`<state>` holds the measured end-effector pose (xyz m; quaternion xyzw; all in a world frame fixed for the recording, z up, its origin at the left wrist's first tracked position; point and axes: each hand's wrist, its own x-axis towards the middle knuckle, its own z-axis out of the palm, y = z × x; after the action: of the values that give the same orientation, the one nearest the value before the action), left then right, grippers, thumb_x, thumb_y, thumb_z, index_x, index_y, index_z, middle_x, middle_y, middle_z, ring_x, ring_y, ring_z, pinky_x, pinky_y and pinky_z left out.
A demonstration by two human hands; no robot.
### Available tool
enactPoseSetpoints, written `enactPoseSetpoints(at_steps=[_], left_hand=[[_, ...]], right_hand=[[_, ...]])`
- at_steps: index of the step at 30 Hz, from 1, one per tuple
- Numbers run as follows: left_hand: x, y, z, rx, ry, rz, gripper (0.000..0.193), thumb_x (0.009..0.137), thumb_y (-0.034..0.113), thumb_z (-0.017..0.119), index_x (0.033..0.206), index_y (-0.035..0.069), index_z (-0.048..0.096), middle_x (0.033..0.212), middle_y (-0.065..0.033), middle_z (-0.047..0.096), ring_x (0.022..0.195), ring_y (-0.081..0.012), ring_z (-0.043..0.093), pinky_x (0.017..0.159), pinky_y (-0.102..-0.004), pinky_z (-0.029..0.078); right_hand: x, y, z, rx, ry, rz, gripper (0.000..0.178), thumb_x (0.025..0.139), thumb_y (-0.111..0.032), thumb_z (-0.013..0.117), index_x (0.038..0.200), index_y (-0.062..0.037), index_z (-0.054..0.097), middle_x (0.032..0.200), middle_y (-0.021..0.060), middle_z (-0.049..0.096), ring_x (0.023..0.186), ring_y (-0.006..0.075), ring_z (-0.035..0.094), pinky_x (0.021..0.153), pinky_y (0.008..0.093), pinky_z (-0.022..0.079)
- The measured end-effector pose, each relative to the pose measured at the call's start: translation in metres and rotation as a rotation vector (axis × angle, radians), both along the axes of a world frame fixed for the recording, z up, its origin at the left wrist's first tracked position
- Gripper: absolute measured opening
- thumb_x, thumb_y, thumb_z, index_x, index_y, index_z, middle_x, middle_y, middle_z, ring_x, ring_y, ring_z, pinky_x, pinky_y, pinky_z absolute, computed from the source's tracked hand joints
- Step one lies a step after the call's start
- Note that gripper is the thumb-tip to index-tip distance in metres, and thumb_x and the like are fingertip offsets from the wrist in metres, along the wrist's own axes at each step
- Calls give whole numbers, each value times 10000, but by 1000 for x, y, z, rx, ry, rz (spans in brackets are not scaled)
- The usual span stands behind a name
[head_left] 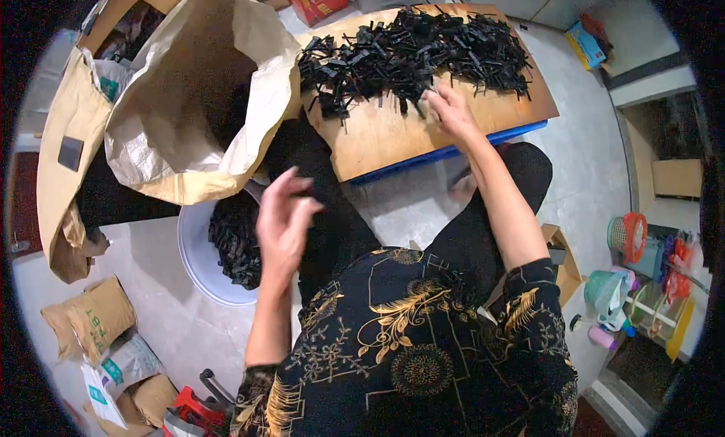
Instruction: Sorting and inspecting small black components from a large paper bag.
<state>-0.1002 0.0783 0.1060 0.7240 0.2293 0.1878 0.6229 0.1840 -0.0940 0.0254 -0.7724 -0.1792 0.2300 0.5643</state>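
A wide heap of thin black strip-like plastic pieces (408, 52) is spread over a wooden board (362, 150). At the heap's near edge is my right hand (451, 114), its fingers curled and pressed together. Whatever sits between those fingertips is too small or hidden to make out. My left hand (283, 222), slightly smeared by motion, hovers beside my left thigh with thumb and fingers apart, and nothing shows in it. Just left of it on the floor stands a white basin (198, 267), partly covered by that hand and holding dark black pieces (232, 244).
A large open paper sack (170, 120) leans over the basin at the left. Blue plastic (453, 152) supports the board. Brown packages (98, 320) lie lower left. A small cardboard box (563, 263) and a cluttered rack (661, 305) stand at the right.
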Motion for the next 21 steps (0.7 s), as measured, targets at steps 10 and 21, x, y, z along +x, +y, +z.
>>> enactPoseSetpoints(at_steps=[10,21], left_hand=[[92,-29,-48,-1151,-79,-357,606,795,87,635,1273,8,271,922,-163,601,753,-207,637,606,-230,538],[82,-33,-69,-1251,104,-468,470,780,138,654,1179,33,429,946,-91,607,737,-155,616,637,-215,508]], right_hand=[[-124,-24,26,260,330,258,245,901,-188,498,1102,-54,538,650,-91,431,546,4,350,468,170,292],[-135,-42,8,135,214,445,159,906,-188,483,974,-58,545,630,-65,405,563,28,373,493,192,319]])
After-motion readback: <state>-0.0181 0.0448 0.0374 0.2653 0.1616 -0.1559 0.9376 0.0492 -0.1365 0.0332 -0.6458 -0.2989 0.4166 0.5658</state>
